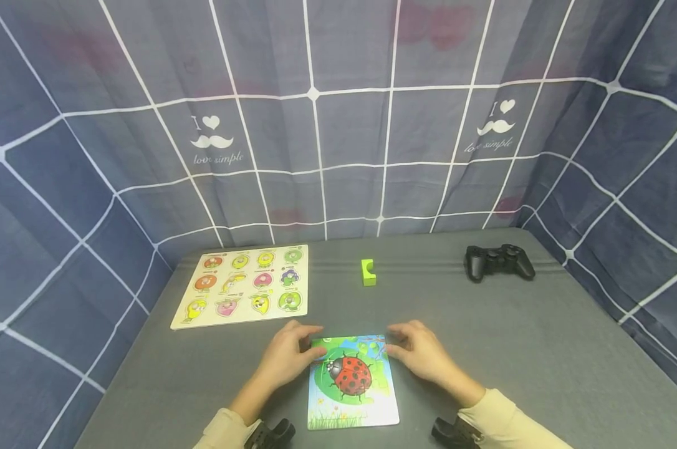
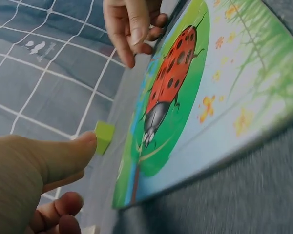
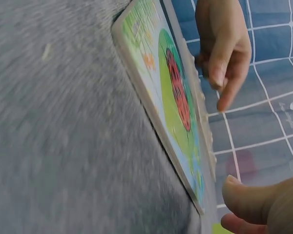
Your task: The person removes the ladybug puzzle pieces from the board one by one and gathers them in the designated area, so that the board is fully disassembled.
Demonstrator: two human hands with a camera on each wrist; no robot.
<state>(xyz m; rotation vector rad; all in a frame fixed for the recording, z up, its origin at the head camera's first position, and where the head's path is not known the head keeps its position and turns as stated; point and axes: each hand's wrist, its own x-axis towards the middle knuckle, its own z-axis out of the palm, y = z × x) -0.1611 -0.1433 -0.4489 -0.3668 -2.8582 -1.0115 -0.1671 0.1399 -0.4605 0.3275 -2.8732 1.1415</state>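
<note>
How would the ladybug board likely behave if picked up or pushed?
The ladybug board is probably stiff: its edges look straight, with some thickness visible in the right wrist view. It lies flat on the table, so a sideways push would likely slide it rather than roll or tip it. Its smooth-looking printed face may be a little slippery.

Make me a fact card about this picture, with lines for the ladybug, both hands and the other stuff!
Ladybug board: flat on the gray table, between the hands
Left hand: near the board's far left corner, gripping nothing
Right hand: near the far right corner, gripping nothing
Fruit board: farther back, to the left
Green block: farther back, notch facing right
Black controller: far right
Backdrop: bluish-gray cloth, white lines
</note>
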